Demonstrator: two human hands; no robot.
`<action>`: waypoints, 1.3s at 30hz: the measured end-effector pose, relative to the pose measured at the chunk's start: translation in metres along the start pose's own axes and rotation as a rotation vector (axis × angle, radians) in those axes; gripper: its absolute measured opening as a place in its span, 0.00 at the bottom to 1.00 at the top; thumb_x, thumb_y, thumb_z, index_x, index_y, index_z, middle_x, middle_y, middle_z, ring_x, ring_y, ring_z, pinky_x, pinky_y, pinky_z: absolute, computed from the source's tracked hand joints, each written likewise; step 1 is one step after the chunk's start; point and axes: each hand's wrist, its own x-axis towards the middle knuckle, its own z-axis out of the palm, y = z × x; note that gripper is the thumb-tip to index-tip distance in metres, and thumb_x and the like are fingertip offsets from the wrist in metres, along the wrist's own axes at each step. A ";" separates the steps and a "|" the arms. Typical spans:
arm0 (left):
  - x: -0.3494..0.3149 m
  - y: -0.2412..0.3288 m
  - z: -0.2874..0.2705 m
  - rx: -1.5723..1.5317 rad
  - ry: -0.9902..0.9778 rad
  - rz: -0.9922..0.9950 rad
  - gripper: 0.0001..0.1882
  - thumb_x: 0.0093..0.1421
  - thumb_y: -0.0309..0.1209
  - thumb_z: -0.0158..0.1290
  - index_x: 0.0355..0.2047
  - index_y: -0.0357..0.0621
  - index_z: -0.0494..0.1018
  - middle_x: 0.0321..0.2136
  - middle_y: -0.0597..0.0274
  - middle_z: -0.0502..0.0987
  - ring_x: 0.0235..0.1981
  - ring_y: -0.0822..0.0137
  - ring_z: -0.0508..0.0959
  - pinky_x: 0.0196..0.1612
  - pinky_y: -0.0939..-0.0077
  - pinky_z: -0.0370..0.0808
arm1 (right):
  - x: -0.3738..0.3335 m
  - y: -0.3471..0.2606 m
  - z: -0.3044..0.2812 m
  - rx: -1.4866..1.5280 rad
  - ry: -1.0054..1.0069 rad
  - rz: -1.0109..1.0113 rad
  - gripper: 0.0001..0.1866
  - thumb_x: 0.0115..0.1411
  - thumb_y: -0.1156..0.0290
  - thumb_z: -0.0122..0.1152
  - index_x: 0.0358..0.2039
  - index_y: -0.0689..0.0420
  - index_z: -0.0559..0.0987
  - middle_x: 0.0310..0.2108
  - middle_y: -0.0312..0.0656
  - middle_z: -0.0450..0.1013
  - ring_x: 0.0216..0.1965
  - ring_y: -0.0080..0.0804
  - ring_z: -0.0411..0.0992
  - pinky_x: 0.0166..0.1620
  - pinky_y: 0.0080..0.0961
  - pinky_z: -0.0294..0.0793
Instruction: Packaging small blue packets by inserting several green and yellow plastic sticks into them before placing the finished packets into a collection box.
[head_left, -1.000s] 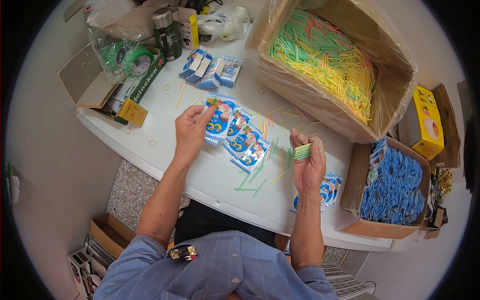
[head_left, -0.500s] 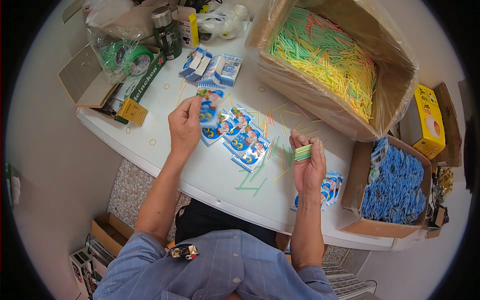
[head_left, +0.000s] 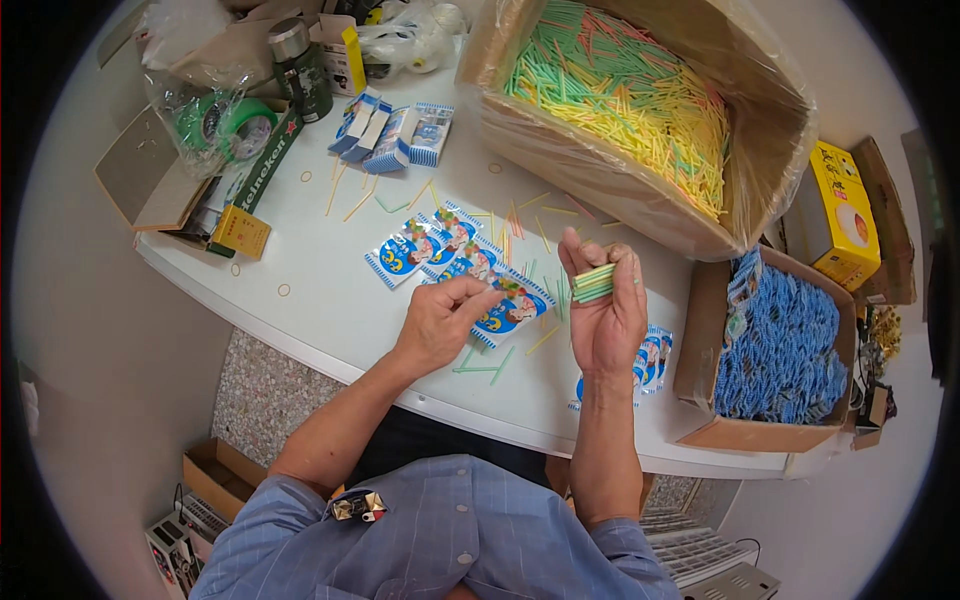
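My left hand [head_left: 445, 318] pinches the edge of a blue-and-white printed packet [head_left: 513, 312], low over the table. Beside it, several similar flat packets [head_left: 400, 254] overlap in a loose row, partly hidden by my fingers. In my right hand [head_left: 608, 320], palm up, lies a small bundle of short, thin pastel sticks [head_left: 593, 284], yellow and green, with the fingers curled round it. Behind and below that hand, more packets [head_left: 655, 358] lie near the table's front edge.
A lined carton [head_left: 625, 110] of coloured sticks stands at the back right. Nearer, a cardboard box [head_left: 700, 385] holds many blue packets. Loose green sticks [head_left: 500, 368] are scattered on the white table [head_left: 330, 235]. Small blue boxes [head_left: 362, 130], a flask [head_left: 303, 80] and a tape box [head_left: 275, 160] stand at the back left.
My left hand has come right and nearer with a packet, from the far end of the row to its near end. My right hand still holds the sticks. The view has shifted slightly.
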 end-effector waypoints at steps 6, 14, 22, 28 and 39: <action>-0.008 -0.009 0.012 -0.030 0.065 0.134 0.09 0.67 0.28 0.56 0.36 0.33 0.79 0.26 0.69 0.79 0.28 0.82 0.74 0.31 0.85 0.71 | 0.003 0.005 0.012 -0.055 -0.057 -0.074 0.11 0.75 0.64 0.40 0.45 0.55 0.70 0.45 0.50 0.78 0.61 0.51 0.69 0.69 0.51 0.58; -0.008 0.001 0.039 -0.624 0.094 -0.239 0.09 0.66 0.29 0.57 0.35 0.34 0.81 0.27 0.67 0.81 0.28 0.84 0.74 0.33 0.87 0.72 | -0.004 0.025 0.007 -0.016 0.020 0.002 0.10 0.75 0.64 0.41 0.44 0.55 0.70 0.44 0.50 0.78 0.61 0.51 0.70 0.68 0.51 0.60; -0.016 -0.001 0.020 -0.096 0.067 -0.034 0.09 0.65 0.28 0.59 0.33 0.32 0.80 0.24 0.69 0.79 0.26 0.82 0.73 0.30 0.84 0.71 | -0.003 0.013 0.006 0.028 0.039 -0.016 0.11 0.75 0.63 0.41 0.43 0.54 0.71 0.44 0.47 0.78 0.61 0.50 0.70 0.69 0.51 0.58; -0.019 -0.007 0.018 -0.031 -0.100 0.098 0.09 0.65 0.30 0.58 0.38 0.34 0.81 0.25 0.60 0.81 0.27 0.77 0.76 0.30 0.79 0.72 | -0.003 0.009 0.016 0.000 0.017 -0.086 0.12 0.75 0.62 0.40 0.45 0.54 0.70 0.44 0.48 0.78 0.61 0.50 0.70 0.70 0.52 0.57; -0.018 0.000 0.021 -0.113 -0.068 0.045 0.10 0.64 0.30 0.60 0.38 0.33 0.82 0.25 0.66 0.81 0.27 0.80 0.74 0.31 0.82 0.73 | -0.016 0.009 0.019 -0.273 -0.070 -0.018 0.12 0.75 0.63 0.40 0.43 0.57 0.68 0.46 0.57 0.77 0.60 0.56 0.69 0.68 0.49 0.59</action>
